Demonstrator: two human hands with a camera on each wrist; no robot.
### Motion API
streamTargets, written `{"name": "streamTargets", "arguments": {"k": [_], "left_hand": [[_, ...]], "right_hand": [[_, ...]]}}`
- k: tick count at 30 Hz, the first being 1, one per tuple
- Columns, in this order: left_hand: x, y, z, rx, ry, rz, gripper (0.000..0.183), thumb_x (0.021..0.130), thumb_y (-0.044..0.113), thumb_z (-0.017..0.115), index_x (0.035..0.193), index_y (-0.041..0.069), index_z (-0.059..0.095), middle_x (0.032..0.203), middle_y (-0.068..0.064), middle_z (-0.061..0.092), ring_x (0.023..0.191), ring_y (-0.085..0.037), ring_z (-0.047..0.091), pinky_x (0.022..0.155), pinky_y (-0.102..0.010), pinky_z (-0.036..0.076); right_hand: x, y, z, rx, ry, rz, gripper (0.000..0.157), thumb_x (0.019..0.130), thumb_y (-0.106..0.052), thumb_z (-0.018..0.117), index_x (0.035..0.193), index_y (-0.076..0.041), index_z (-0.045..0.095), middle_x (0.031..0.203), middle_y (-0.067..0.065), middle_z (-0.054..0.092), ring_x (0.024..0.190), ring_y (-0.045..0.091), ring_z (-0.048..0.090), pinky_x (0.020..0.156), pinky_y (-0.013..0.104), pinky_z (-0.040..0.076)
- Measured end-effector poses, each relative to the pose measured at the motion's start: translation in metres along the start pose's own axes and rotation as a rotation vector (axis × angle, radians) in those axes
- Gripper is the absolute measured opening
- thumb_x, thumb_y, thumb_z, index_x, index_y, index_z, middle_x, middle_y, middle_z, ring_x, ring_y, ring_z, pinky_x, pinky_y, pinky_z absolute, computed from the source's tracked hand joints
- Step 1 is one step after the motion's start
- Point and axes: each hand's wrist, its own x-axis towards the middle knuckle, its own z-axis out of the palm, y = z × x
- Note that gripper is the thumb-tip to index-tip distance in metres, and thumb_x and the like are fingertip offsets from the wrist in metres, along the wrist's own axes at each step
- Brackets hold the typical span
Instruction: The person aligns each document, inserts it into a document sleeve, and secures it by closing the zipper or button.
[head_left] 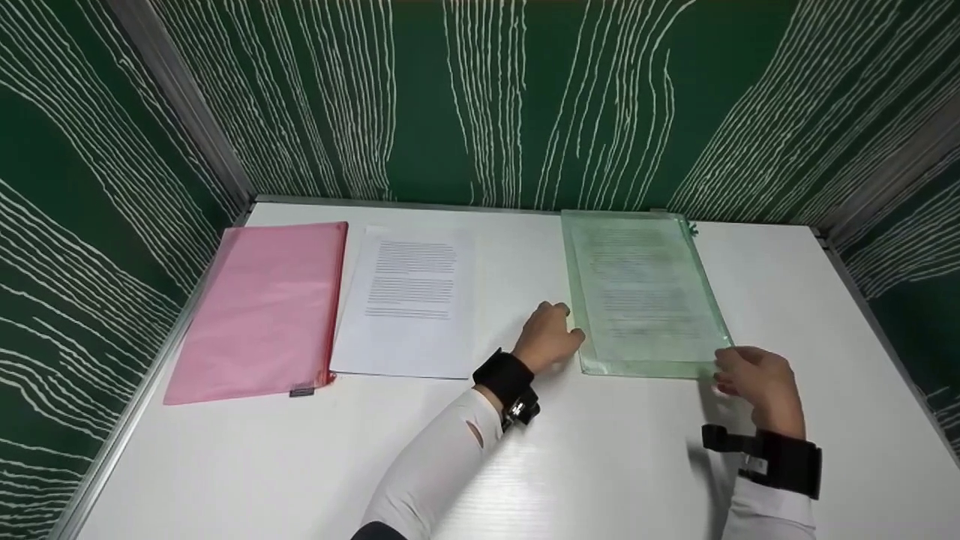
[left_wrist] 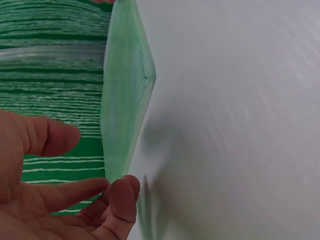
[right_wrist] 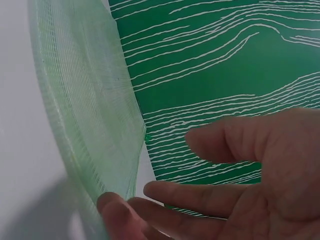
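Observation:
A translucent green zip folder (head_left: 646, 300) with a printed sheet showing inside lies toward the right of the white table. My left hand (head_left: 549, 335) is at the folder's left edge; in the left wrist view its thumb stands apart from the loosely bent fingers (left_wrist: 122, 200), which are against the edge. At the near right corner is my right hand (head_left: 759, 379). The right wrist view shows that thumb held away and the fingertips (right_wrist: 116, 212) at the green folder's (right_wrist: 85, 100) rim. Neither hand pinches it.
Left of the green folder lies a stack of printed paper (head_left: 409, 337). A pink zip folder (head_left: 259, 315) with a red zipper edge lies farther left. Green walls (head_left: 420, 97) with white wavy lines rise behind the table (head_left: 300, 465) and at its sides.

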Motion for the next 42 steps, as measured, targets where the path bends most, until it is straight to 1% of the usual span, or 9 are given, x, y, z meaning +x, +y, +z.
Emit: {"name": "streamTargets", "arguments": {"k": [6, 10, 14, 20, 24, 29, 32, 36, 42], "left_hand": [[-0.022, -0.011, -0.020, 0.075, -0.052, 0.054, 0.044, 0.098, 0.018, 0.062, 0.135, -0.005, 0.062, 0.123, -0.018, 0.060, 0.103, -0.022, 0.059, 0.092, -0.031, 0.050], [-0.041, -0.021, -0.033, 0.133, -0.048, 0.107, 0.045, 0.099, 0.017, 0.061, 0.138, -0.004, 0.060, 0.126, -0.018, 0.059, 0.113, -0.026, 0.059, 0.098, -0.033, 0.049], [-0.061, -0.030, -0.049, 0.171, -0.012, 0.146, 0.046, 0.101, 0.017, 0.061, 0.141, -0.005, 0.057, 0.129, -0.018, 0.058, 0.120, -0.029, 0.057, 0.101, -0.034, 0.048], [-0.093, -0.049, -0.076, 0.205, 0.086, 0.185, 0.046, 0.100, 0.013, 0.063, 0.141, -0.008, 0.056, 0.130, -0.019, 0.058, 0.120, -0.031, 0.056, 0.098, -0.038, 0.051], [-0.112, -0.066, -0.096, 0.238, 0.198, 0.201, 0.045, 0.096, 0.007, 0.068, 0.136, -0.010, 0.059, 0.128, -0.023, 0.059, 0.116, -0.035, 0.058, 0.092, -0.042, 0.054], [-0.133, -0.096, -0.118, 0.340, 0.358, 0.219, 0.041, 0.089, 0.003, 0.074, 0.126, -0.013, 0.063, 0.117, -0.025, 0.060, 0.104, -0.037, 0.060, 0.082, -0.043, 0.056], [-0.144, -0.116, -0.126, 0.398, 0.438, 0.202, 0.041, 0.086, 0.002, 0.077, 0.121, -0.016, 0.064, 0.113, -0.026, 0.061, 0.099, -0.038, 0.061, 0.080, -0.045, 0.056], [-0.155, -0.144, -0.136, 0.446, 0.516, 0.137, 0.043, 0.082, 0.000, 0.079, 0.118, -0.018, 0.063, 0.112, -0.030, 0.060, 0.101, -0.043, 0.060, 0.085, -0.050, 0.054], [-0.169, -0.180, -0.150, 0.463, 0.531, -0.004, 0.055, 0.079, 0.010, 0.088, 0.117, -0.021, 0.062, 0.111, -0.034, 0.057, 0.098, -0.046, 0.058, 0.085, -0.052, 0.052]], "right_hand": [[-0.004, -0.011, 0.012, -0.118, -0.077, -0.085, 0.070, 0.107, -0.040, 0.046, 0.152, 0.013, 0.036, 0.129, 0.018, 0.063, 0.096, 0.008, 0.065, 0.090, 0.034, 0.051], [-0.011, -0.026, 0.032, -0.200, -0.086, -0.209, 0.063, 0.108, -0.038, 0.048, 0.149, 0.010, 0.045, 0.137, 0.028, 0.059, 0.105, 0.023, 0.068, 0.087, 0.033, 0.050], [-0.020, -0.044, 0.063, -0.232, -0.091, -0.356, 0.054, 0.107, -0.032, 0.053, 0.144, 0.008, 0.053, 0.142, 0.030, 0.056, 0.114, 0.038, 0.066, 0.084, 0.034, 0.052], [-0.029, -0.064, 0.111, -0.196, -0.130, -0.582, 0.037, 0.106, -0.016, 0.059, 0.135, 0.006, 0.062, 0.135, 0.025, 0.063, 0.117, 0.039, 0.065, 0.095, 0.047, 0.053], [-0.030, -0.078, 0.141, -0.131, -0.132, -0.717, 0.032, 0.104, -0.007, 0.060, 0.134, 0.003, 0.063, 0.132, 0.019, 0.066, 0.114, 0.034, 0.067, 0.094, 0.043, 0.054], [-0.029, -0.099, 0.180, -0.025, -0.129, -0.884, 0.033, 0.101, -0.002, 0.061, 0.133, 0.002, 0.064, 0.130, 0.016, 0.068, 0.112, 0.033, 0.069, 0.091, 0.043, 0.056], [-0.029, -0.113, 0.204, 0.028, -0.148, -0.953, 0.032, 0.100, -0.001, 0.062, 0.132, 0.002, 0.064, 0.128, 0.017, 0.069, 0.111, 0.033, 0.070, 0.089, 0.046, 0.057], [-0.031, -0.129, 0.232, 0.079, -0.186, -0.973, 0.032, 0.100, 0.000, 0.061, 0.131, 0.001, 0.065, 0.126, 0.017, 0.070, 0.110, 0.032, 0.070, 0.089, 0.047, 0.057], [-0.031, -0.142, 0.272, 0.123, -0.265, -0.966, 0.029, 0.098, 0.000, 0.059, 0.126, 0.003, 0.067, 0.122, 0.018, 0.071, 0.108, 0.033, 0.071, 0.088, 0.046, 0.058]]}}
